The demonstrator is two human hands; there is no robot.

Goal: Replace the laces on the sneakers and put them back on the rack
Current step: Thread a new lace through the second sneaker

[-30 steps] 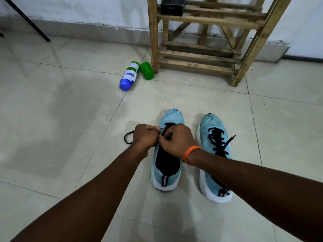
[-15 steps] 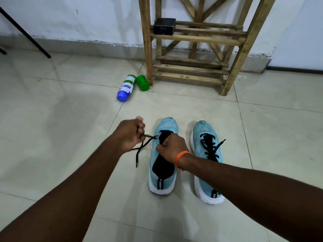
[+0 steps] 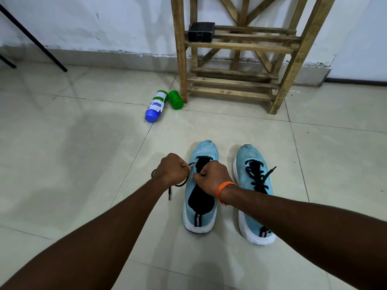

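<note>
Two light-blue sneakers stand side by side on the tiled floor, toes toward the wooden rack (image 3: 240, 47). The left sneaker (image 3: 206, 151) has only one black lace (image 3: 170, 190) started near its toe; the lace's free end trails on the floor to its left. My left hand (image 3: 171, 169) grips that lace beside the shoe's left edge. My right hand (image 3: 213, 177), with an orange band on the wrist, pinches the shoe's upper at the eyelets, covering the tongue. The right sneaker (image 3: 253, 155) is laced in black.
A blue-capped bottle (image 3: 156, 105) and a green container (image 3: 175, 99) lie on the floor by the rack's left leg. A small black box (image 3: 201, 31) sits on a rack shelf. A dark slanted pole (image 3: 31, 36) stands at far left.
My left hand, which had pulled the lace out to the left, has come back beside the shoe; the lace now hangs slack in a loop. My right hand stays at the eyelets.
</note>
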